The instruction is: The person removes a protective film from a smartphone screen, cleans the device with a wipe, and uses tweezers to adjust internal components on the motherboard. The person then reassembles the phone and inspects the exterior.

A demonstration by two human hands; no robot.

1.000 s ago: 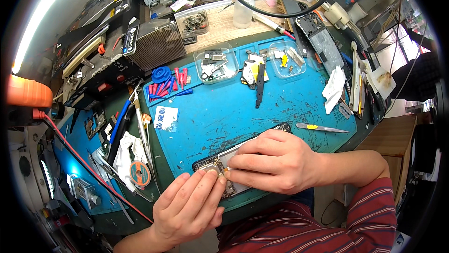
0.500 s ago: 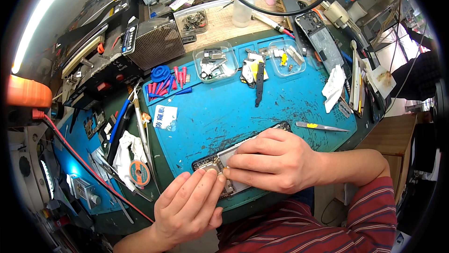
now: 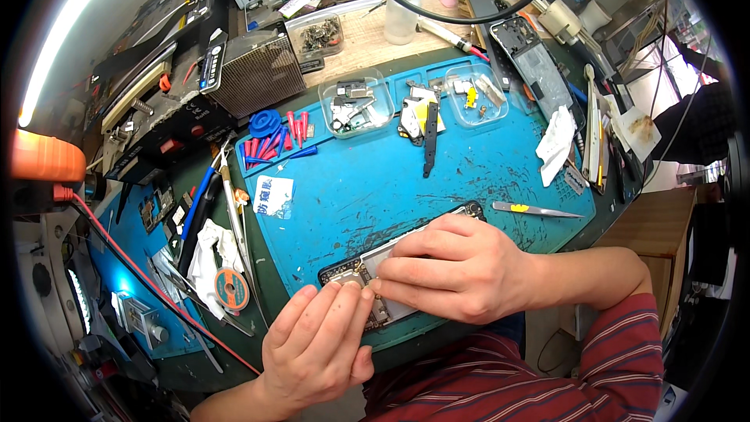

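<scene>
A phone (image 3: 398,309) lies on the blue work mat near its front edge, opened up, with a grey panel in the middle and bare circuit boards at its left end. My left hand (image 3: 316,336) is closed, fingers pressed together, and the fingertips hold down that left end. My right hand (image 3: 461,270) reaches across the phone in a pinch, its fingertips meeting those of my left hand over the board. Whatever lies between the right fingertips is too small and covered to make out. Tweezers (image 3: 537,210) with a yellow mark rest to the right of the phone.
Two clear plastic boxes (image 3: 357,102) of small parts stand at the mat's back. A black strip (image 3: 430,141) lies between them. Red and blue cone-shaped pieces (image 3: 273,143) sit back left. Left are a solder spool (image 3: 231,289) and cables. A phone frame (image 3: 535,63) leans back right.
The whole view has shifted very slightly to the left. Both hands stay at the phone's left end, with hardly any movement of the fingers.
</scene>
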